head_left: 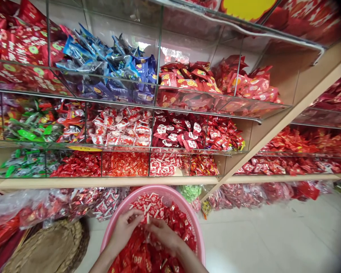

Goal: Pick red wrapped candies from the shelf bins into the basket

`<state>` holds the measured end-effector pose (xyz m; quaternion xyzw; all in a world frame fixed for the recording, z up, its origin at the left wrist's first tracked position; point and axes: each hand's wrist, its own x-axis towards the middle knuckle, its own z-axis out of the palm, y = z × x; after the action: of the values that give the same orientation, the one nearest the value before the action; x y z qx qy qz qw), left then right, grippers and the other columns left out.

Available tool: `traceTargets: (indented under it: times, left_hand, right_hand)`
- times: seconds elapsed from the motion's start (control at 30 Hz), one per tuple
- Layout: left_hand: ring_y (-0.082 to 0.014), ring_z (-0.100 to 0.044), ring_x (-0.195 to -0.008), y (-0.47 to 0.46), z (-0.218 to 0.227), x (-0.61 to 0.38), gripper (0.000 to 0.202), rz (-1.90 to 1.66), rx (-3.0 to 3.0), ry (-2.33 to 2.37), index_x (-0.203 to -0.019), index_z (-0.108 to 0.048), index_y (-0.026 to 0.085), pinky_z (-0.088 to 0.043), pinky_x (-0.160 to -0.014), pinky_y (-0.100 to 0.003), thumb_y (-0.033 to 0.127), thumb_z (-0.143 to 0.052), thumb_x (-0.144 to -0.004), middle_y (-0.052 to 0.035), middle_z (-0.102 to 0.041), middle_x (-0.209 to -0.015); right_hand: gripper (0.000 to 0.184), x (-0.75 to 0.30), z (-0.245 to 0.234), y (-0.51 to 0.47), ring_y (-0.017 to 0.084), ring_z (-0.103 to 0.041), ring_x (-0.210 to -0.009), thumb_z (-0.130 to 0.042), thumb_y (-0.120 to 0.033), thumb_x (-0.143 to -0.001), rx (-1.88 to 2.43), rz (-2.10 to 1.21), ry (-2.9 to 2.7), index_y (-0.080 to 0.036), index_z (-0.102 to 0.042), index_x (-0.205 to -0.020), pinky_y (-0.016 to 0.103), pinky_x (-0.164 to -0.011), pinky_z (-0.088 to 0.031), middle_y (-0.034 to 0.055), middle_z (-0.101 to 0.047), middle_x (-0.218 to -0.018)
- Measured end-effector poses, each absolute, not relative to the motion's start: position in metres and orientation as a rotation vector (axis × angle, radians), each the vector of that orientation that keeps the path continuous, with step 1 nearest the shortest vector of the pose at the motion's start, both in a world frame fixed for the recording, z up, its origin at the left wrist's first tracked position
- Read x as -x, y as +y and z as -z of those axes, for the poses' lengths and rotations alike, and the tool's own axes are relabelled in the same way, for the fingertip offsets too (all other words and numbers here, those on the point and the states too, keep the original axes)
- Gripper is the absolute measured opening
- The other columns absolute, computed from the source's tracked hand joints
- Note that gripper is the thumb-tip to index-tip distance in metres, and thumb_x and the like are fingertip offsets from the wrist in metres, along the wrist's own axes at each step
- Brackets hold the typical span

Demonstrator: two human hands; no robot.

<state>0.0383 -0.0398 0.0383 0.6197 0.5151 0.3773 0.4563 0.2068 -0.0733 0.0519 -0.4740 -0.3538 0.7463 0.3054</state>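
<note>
A pink plastic basket [198, 242] full of wrapped candies stands below me. Over its middle, my left hand [127, 227] has its fingers and thumb curled together. My right hand [162, 234] faces it closely, fingers bent into a pinch. What either hand holds, if anything, is too small and blurred to make out. A small white wrapper piece [148, 219] shows between the fingertips; whether it is gripped or lies behind them I cannot tell. Red-and-white candies [150, 201] fill the basket's far side, and shiny red-wrapped candies [139, 258] lie nearer and to the right.
Ahead, wooden shelving [110, 182] with glass dividers holds blue packets [88, 53], red packets [187, 77] and green-wrapped candies [28, 125]. Bagged candies [244, 195] lie under the lowest board. A woven round basket [51, 246] sits on the tiled floor [261, 235] at left.
</note>
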Motion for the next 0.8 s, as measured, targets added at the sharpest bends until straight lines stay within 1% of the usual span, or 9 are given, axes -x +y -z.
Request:
traceTargets:
  times: [0.07,0.13,0.23,0.33,0.43,0.47,0.53,0.67,0.8]
  left_hand:
    - [-0.0155,-0.059,-0.068,-0.036,-0.038,-0.024,0.027,-1.02,-1.526,1.405,-0.081,-0.067,0.019,-0.047,-0.064,-0.025,0.044,-0.059,-0.074,-0.0011,-0.068,-0.076]
    - [-0.0141,-0.056,-0.062,-0.03,-0.037,-0.015,0.03,-1.071,-1.564,1.477,-0.082,-0.066,0.018,-0.045,-0.059,-0.024,0.045,-0.058,-0.074,0.0,-0.066,-0.07]
    - [-0.0138,-0.056,-0.062,-0.023,-0.034,-0.015,0.029,-1.066,-1.648,1.459,-0.084,-0.065,0.018,-0.046,-0.06,-0.025,0.044,-0.054,-0.077,-0.001,-0.066,-0.074]
    - [-0.0167,-0.061,-0.078,-0.017,-0.027,-0.026,0.028,-1.035,-1.724,1.434,-0.088,-0.065,0.019,-0.049,-0.073,-0.029,0.041,-0.05,-0.081,-0.0034,-0.067,-0.086]
    - [-0.019,-0.058,-0.099,-0.014,-0.022,-0.038,0.027,-1.089,-1.822,1.483,-0.099,-0.063,0.02,-0.045,-0.089,-0.035,0.036,-0.048,-0.083,-0.0051,-0.064,-0.105]
    - [-0.019,-0.057,-0.103,-0.015,-0.022,-0.041,0.027,-1.105,-1.852,1.491,-0.101,-0.062,0.021,-0.045,-0.091,-0.035,0.035,-0.047,-0.084,-0.0052,-0.062,-0.108]
    - [-0.0182,-0.057,-0.103,-0.018,-0.027,-0.048,0.026,-1.093,-1.907,1.464,-0.103,-0.062,0.022,-0.046,-0.091,-0.034,0.034,-0.046,-0.085,-0.0047,-0.062,-0.109]
    - [-0.0172,-0.058,-0.102,-0.031,-0.044,-0.064,0.025,-0.982,-2.025,1.337,-0.103,-0.063,0.024,-0.049,-0.087,-0.031,0.034,-0.047,-0.086,-0.0039,-0.062,-0.108]
    - [-0.0186,-0.056,-0.105,-0.042,-0.051,-0.078,0.027,-0.867,-2.153,1.251,-0.106,-0.064,0.027,-0.049,-0.089,-0.034,0.034,-0.05,-0.084,-0.0042,-0.061,-0.112]
  right_hand:
    - [0.035,-0.209,-0.051,-0.073,0.006,-0.036,-0.038,-0.064,-0.049,-0.071,1.257,-1.974,-0.759,-0.019,-0.06,-0.089,0.018,-0.037,-0.02,-0.0019,-0.06,-0.059]
    - [0.037,-0.213,-0.048,-0.071,0.005,-0.041,-0.042,-0.066,-0.047,-0.07,1.263,-1.958,-0.582,-0.019,-0.062,-0.093,0.017,-0.04,-0.023,-0.0002,-0.063,-0.067]
    - [0.034,-0.219,-0.044,-0.068,0.006,-0.049,-0.052,-0.068,-0.042,-0.07,1.195,-1.943,-0.398,-0.019,-0.064,-0.095,0.016,-0.045,-0.031,0.0001,-0.063,-0.077]
    - [0.031,-0.224,-0.043,-0.065,0.007,-0.054,-0.061,-0.068,-0.038,-0.07,1.091,-1.939,-0.322,-0.02,-0.064,-0.095,0.017,-0.053,-0.04,0.0001,-0.063,-0.082]
    - [0.03,-0.228,-0.047,-0.061,0.011,-0.059,-0.071,-0.069,-0.036,-0.07,1.001,-1.903,-0.258,-0.019,-0.063,-0.094,0.023,-0.067,-0.047,0.0012,-0.064,-0.084]
    - [0.03,-0.229,-0.049,-0.059,0.012,-0.06,-0.073,-0.069,-0.036,-0.07,0.975,-1.892,-0.234,-0.018,-0.063,-0.094,0.025,-0.071,-0.047,0.0016,-0.064,-0.084]
    - [0.031,-0.23,-0.053,-0.056,0.013,-0.061,-0.076,-0.07,-0.035,-0.07,0.939,-1.876,-0.196,-0.017,-0.062,-0.094,0.028,-0.075,-0.047,0.0024,-0.065,-0.084]
    - [0.03,-0.23,-0.055,-0.051,0.014,-0.061,-0.076,-0.07,-0.033,-0.07,0.892,-1.872,-0.152,-0.017,-0.063,-0.094,0.027,-0.072,-0.048,0.0032,-0.066,-0.086]
    - [0.023,-0.225,-0.051,-0.05,0.011,-0.059,-0.074,-0.071,-0.028,-0.07,0.782,-1.886,-0.135,-0.015,-0.066,-0.088,0.019,-0.061,-0.044,0.0028,-0.066,-0.087]
